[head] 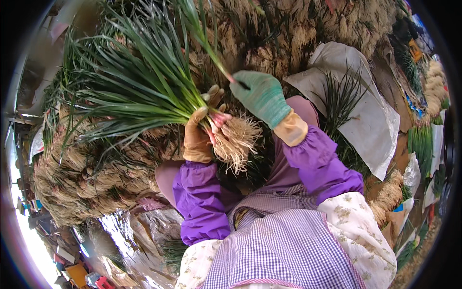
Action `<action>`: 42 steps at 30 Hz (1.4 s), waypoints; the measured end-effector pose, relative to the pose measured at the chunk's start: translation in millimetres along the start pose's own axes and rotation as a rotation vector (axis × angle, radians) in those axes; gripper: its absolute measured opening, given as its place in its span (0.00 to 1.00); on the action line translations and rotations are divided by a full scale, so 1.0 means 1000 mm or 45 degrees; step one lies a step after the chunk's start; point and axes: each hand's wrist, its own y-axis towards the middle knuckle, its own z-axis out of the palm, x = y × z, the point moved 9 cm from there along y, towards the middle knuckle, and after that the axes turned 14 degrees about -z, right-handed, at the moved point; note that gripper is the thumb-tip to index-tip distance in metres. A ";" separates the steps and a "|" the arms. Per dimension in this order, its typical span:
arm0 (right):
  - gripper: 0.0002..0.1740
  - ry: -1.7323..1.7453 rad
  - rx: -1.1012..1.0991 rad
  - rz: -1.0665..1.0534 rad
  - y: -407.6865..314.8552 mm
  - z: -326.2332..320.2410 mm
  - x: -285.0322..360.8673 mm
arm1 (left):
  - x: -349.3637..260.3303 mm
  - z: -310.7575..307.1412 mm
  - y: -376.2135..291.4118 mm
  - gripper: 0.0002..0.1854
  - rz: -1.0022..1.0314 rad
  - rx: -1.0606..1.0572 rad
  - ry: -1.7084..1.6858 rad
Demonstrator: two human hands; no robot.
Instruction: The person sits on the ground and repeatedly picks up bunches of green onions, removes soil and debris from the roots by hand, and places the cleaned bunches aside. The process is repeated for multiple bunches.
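Note:
My left hand (197, 135), in a tan glove, is closed around a bunch of green garlic plants (158, 94) just below where the leaves begin. Their long leaves fan out to the upper left, while pinkish bulbs (219, 121) and pale stringy roots (236, 141) hang out at the right of the fist. In a green knit glove over a tan one, my right hand (258, 95) pinches the lower end of a single garlic plant (211, 54), whose leaves point up and away. The right fingertips are partly hidden by the glove's back.
A large heap of garlic plants with roots outward (97, 180) spreads ahead and to the left. A white sheet (364, 119) lies at the right with loose leaves (341, 101) on it. Bundled plants (420, 144) lie beyond. Clear plastic sheeting (158, 224) is at lower left.

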 end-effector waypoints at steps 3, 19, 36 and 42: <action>0.16 -0.148 0.470 -0.173 -0.032 0.030 0.017 | 0.008 0.009 -0.004 0.19 -0.083 0.152 -0.128; 0.13 -0.251 -0.286 -0.351 0.016 0.023 0.033 | 0.032 -0.033 0.015 0.08 -0.265 -0.040 -0.092; 0.52 0.891 0.515 -0.160 0.053 0.085 0.071 | -0.053 0.086 -0.125 0.11 -0.063 1.344 -0.742; 0.15 1.157 0.038 0.112 0.095 0.046 -0.032 | -0.079 0.087 -0.163 0.10 -0.002 1.582 -0.667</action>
